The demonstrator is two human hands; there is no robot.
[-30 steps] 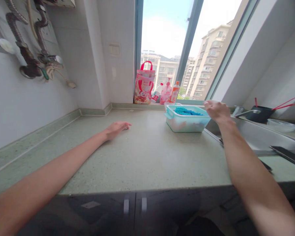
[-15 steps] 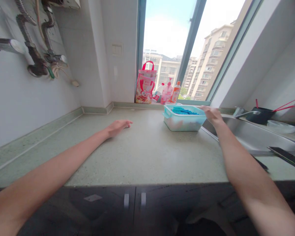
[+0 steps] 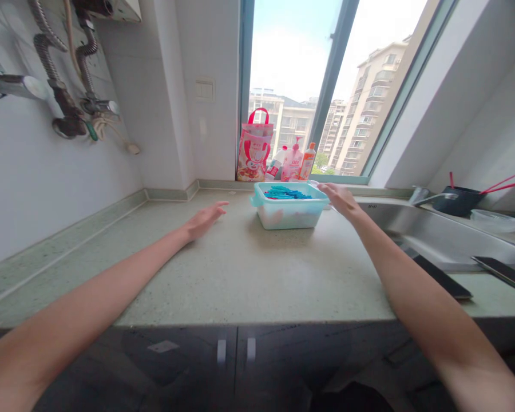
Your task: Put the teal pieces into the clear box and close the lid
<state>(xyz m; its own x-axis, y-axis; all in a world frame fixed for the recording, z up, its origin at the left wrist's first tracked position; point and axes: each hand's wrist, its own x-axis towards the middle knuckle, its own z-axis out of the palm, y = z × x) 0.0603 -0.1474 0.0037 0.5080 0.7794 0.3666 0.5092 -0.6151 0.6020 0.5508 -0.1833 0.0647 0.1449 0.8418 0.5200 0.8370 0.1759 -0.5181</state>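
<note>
A pale turquoise plastic box [image 3: 290,214] stands on the green speckled counter [image 3: 240,269], with several blue pieces piled inside it. My right hand [image 3: 342,200] presses against the box's right end, fingers spread along the rim. My left hand [image 3: 203,220] hovers flat and empty over the counter, a short way left of the box, fingers apart.
A pink bag [image 3: 254,146] and a few bottles [image 3: 299,162] stand on the window sill behind the box. A steel sink [image 3: 438,234] lies to the right, with a dark bowl holding red chopsticks [image 3: 466,200] beyond it. Metal hoses [image 3: 68,86] hang on the left wall.
My right hand came down onto the box's right end and slid the box leftward across the counter, away from the sink. My left hand lifted slightly.
</note>
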